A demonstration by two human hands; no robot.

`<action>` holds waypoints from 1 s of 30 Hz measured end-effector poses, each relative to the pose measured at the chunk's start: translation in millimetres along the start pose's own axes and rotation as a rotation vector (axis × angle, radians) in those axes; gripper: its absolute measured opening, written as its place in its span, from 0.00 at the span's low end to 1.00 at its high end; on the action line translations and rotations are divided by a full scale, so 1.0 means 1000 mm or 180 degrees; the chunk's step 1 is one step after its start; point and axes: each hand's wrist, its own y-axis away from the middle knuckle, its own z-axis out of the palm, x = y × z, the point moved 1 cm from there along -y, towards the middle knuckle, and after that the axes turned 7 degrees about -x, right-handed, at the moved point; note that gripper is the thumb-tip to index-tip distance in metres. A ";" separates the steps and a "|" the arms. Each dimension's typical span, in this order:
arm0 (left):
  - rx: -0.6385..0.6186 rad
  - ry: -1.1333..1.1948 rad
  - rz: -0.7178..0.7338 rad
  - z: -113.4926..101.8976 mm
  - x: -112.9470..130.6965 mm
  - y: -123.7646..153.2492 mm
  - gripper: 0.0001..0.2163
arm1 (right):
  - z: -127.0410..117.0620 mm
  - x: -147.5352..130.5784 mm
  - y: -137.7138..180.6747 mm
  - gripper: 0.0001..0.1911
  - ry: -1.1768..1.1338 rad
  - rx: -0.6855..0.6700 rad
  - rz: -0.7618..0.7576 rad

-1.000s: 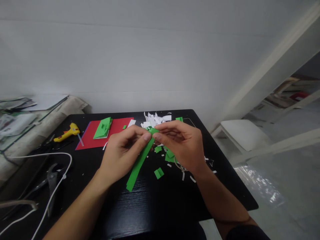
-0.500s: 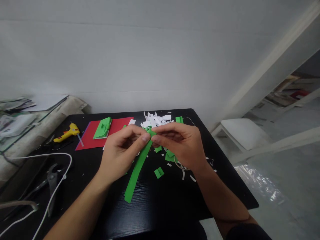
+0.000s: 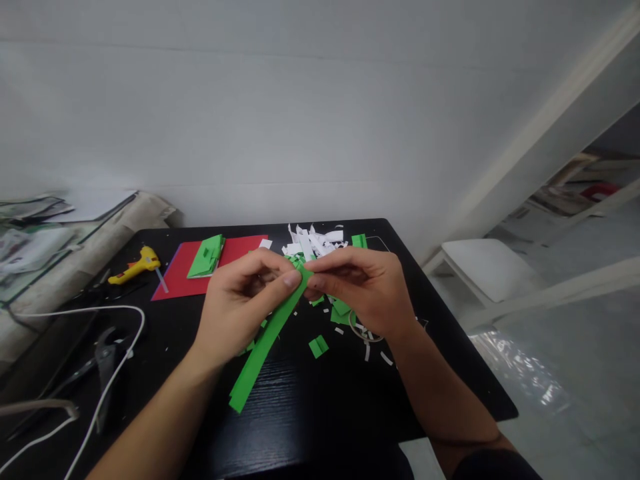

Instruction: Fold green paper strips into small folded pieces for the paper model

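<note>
Between my two hands, above the black table, is a long green paper strip (image 3: 265,343) that looks layered. My left hand (image 3: 245,303) pinches its upper end between thumb and index finger. From there the strip slants down to the lower left. My right hand (image 3: 363,287) pinches the same top end from the right, its fingertips almost touching the left ones. The very tip is partly covered by the fingers. Behind the hands lies a heap of white paper scraps (image 3: 320,240). A small folded green piece (image 3: 319,346) rests on the table below the right hand.
Left of the hands, a red sheet (image 3: 180,277) bears folded green paper (image 3: 206,257). A yellow glue gun (image 3: 135,265), pliers (image 3: 105,367) and a white cable (image 3: 113,387) lie further left. A white stool (image 3: 480,267) stands right of the table (image 3: 465,380).
The strip's free lower end has swung to the left. Both hands stay nearly in place, still pinching the top end.
</note>
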 end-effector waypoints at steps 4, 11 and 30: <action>-0.0030 0.0257 -0.0069 0.000 -0.001 -0.001 0.05 | 0.000 0.001 0.000 0.08 0.0057 0.0059 -0.0001; -0.0085 0.0470 -0.0187 -0.002 -0.005 -0.003 0.05 | 0.000 0.001 0.000 0.08 0.0104 0.0032 -0.0066; 0.0013 0.0273 -0.0148 -0.002 -0.001 -0.004 0.05 | 0.000 0.001 -0.001 0.11 -0.0080 -0.0083 -0.0024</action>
